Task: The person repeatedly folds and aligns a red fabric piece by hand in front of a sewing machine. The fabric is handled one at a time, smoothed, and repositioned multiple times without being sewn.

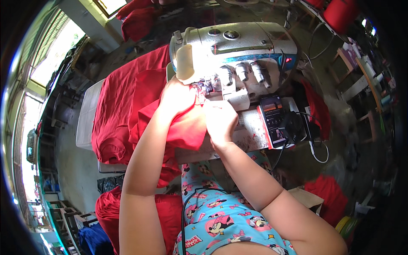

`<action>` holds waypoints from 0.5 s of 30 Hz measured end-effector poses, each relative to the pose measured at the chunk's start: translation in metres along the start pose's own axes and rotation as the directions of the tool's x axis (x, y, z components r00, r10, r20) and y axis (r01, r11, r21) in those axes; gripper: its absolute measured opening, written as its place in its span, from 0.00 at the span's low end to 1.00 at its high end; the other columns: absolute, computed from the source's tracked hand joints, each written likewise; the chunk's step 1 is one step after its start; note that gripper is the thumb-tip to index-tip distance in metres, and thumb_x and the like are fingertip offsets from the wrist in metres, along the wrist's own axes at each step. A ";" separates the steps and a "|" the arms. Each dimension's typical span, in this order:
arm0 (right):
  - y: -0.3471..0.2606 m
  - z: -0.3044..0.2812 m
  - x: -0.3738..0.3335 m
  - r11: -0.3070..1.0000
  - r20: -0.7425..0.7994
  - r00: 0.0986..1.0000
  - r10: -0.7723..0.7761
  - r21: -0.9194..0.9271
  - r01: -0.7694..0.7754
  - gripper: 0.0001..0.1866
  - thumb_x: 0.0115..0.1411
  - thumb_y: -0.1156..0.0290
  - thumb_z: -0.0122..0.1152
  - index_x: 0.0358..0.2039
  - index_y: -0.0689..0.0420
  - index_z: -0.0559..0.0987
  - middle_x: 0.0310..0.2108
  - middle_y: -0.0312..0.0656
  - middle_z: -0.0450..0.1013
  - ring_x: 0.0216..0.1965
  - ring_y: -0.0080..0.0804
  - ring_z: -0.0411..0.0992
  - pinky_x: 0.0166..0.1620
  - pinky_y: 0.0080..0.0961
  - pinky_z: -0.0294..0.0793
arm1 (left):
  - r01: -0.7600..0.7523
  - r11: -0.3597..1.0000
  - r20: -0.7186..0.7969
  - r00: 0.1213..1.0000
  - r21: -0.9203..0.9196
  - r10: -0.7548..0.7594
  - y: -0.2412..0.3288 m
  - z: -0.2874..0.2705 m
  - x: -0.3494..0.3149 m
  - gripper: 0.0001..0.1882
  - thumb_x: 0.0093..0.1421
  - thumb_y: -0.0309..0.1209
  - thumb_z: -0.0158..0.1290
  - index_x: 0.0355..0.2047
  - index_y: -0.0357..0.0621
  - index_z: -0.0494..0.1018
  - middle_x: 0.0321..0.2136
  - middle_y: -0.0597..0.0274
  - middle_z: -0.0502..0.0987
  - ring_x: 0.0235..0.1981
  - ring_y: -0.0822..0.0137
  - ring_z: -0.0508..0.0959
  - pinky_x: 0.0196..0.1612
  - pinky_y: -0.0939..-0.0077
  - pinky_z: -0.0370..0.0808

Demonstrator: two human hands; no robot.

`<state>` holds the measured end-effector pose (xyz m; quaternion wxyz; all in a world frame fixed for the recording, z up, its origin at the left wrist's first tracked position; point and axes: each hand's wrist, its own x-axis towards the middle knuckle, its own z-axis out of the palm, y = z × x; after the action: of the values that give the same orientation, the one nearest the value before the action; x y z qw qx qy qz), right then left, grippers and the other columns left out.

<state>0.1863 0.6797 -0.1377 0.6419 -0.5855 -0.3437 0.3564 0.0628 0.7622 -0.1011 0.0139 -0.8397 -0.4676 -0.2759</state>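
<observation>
A grey overlock sewing machine (255, 42) stands in front of me, its presser foot area brightly lit. Red cloth (187, 129) lies at its needle and drapes over the near table edge. My left hand (175, 97) grips this cloth just left of the needle, its fingertips partly hidden beneath the cream guard (185, 61). Close by on the right, my right hand (222, 121) is closed, with the fingers pinching the cloth's edge in front of the presser foot. Glare washes out the fingertips of both hands.
More red cloth (112, 114) is heaped on the table's left side. A smartphone (273, 117) with its screen lit and cables lies right of my right hand. Red fabric (112, 212) also sits beside my lap, and a red thread cone (340, 16) stands far right.
</observation>
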 end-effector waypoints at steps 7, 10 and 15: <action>0.012 0.002 0.003 1.000 -0.032 0.999 -0.013 0.019 0.014 0.06 0.49 0.72 0.64 0.23 0.61 0.78 0.20 0.43 0.74 0.22 0.30 0.72 0.30 0.25 0.71 | -0.023 0.998 0.035 0.999 -0.053 0.025 -0.005 0.004 0.002 0.12 0.51 0.27 0.48 0.36 0.34 0.71 0.34 0.44 0.75 0.39 0.48 0.75 0.45 0.57 0.72; 0.013 0.002 0.002 0.996 -0.025 0.996 -0.083 -0.016 0.083 0.06 0.49 0.71 0.63 0.23 0.61 0.79 0.21 0.44 0.75 0.23 0.32 0.73 0.31 0.27 0.72 | -0.049 0.997 0.020 0.999 -0.058 0.050 -0.004 0.001 0.002 0.13 0.50 0.27 0.48 0.36 0.34 0.70 0.33 0.44 0.75 0.39 0.48 0.75 0.45 0.57 0.72; -0.010 -0.014 0.015 0.849 0.148 0.937 -0.317 -0.395 0.350 0.08 0.51 0.64 0.59 0.24 0.54 0.81 0.20 0.45 0.76 0.24 0.42 0.76 0.30 0.33 0.74 | -0.023 0.977 0.077 0.996 -0.211 0.041 0.007 -0.020 0.008 0.18 0.50 0.29 0.53 0.42 0.38 0.69 0.38 0.48 0.73 0.42 0.48 0.73 0.47 0.56 0.69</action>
<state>0.2068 0.6848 -0.1287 0.5408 -0.6256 -0.5325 0.1805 0.0627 0.7582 -0.0786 -0.0894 -0.8543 -0.4224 -0.2895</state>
